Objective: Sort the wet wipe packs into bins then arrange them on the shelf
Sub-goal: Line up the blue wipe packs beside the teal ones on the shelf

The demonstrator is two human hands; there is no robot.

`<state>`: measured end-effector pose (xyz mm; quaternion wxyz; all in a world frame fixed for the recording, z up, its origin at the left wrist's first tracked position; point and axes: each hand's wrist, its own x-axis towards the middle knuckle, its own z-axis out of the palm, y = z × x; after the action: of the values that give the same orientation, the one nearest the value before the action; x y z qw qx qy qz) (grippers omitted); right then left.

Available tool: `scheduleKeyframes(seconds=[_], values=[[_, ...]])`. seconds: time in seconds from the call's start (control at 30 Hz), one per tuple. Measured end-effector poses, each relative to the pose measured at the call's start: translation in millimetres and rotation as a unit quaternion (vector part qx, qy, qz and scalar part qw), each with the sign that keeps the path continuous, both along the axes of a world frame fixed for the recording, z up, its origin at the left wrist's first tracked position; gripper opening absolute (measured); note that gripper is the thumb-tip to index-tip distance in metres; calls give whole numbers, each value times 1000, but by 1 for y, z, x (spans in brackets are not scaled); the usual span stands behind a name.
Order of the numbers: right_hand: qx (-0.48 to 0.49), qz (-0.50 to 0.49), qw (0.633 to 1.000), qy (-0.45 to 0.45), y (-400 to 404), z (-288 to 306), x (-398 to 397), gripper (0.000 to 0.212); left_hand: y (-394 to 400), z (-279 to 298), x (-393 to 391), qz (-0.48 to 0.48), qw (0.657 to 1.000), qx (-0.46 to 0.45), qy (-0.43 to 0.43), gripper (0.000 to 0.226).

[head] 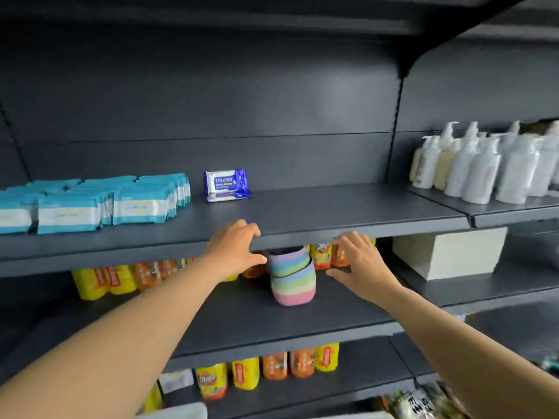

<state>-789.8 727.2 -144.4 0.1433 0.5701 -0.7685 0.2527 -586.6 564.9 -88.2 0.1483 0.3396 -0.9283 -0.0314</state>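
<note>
Two pastel striped fabric bins (292, 275), stacked and tilted, stand on the middle shelf (242, 316). My left hand (234, 247) is open just left of the upper bin, thumb almost touching it. My right hand (358, 261) is open to the right of the bins, a little apart from them. On the upper shelf (332, 213) rows of teal and white wet wipe packs (99, 204) fill the left side. A single blue and white wet wipe pack (227, 185) leans against the back wall beside them.
White pump bottles (484, 164) crowd the upper shelf of the bay on the right. A pale box (450, 252) sits on the right of the middle shelf. Yellow and orange packs (121, 279) line the back of the middle shelf and the lower one (272, 370).
</note>
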Motion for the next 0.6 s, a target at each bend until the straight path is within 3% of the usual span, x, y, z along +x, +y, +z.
scheduleKeyframes(seconds=[0.27,0.6], values=[[129,-37,988,-71,97,-95,-22,60,77,-121,-27,-20,990,112,-87,53],[326,-56,920,-211,150,-297,-87,65,136,-360,-93,27,927,326,-183,58]])
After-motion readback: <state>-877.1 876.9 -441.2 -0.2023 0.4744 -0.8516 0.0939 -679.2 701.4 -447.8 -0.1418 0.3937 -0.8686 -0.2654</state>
